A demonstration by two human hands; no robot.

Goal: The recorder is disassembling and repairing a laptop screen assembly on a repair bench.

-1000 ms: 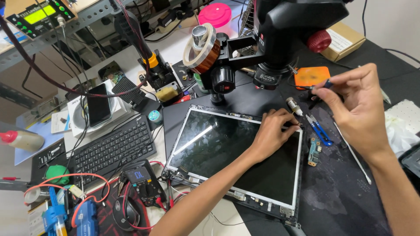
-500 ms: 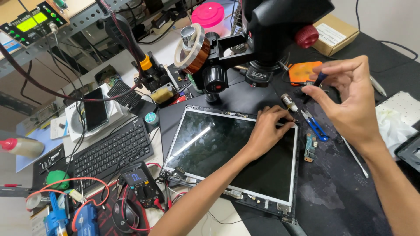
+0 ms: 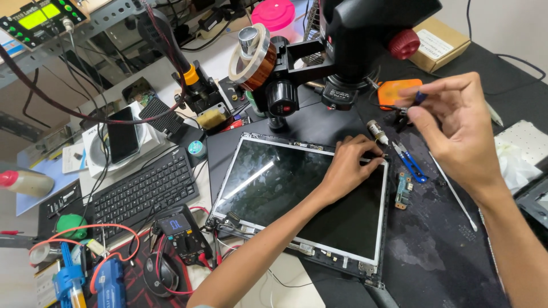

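Bare laptop screen [image 3: 302, 199] lies flat near the desk's [image 3: 445, 251] front edge. Left hand [image 3: 348, 165] rests on its far right corner, fingers curled, pinching at the frame. Right hand [image 3: 456, 128] hovers beyond, pinching a small blue-tipped tool [image 3: 419, 98]. Microscope [image 3: 354, 34] stands at the back.

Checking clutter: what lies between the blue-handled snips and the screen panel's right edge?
In the head view, a small green circuit board lies on the dark mat between the snips and the screen panel.
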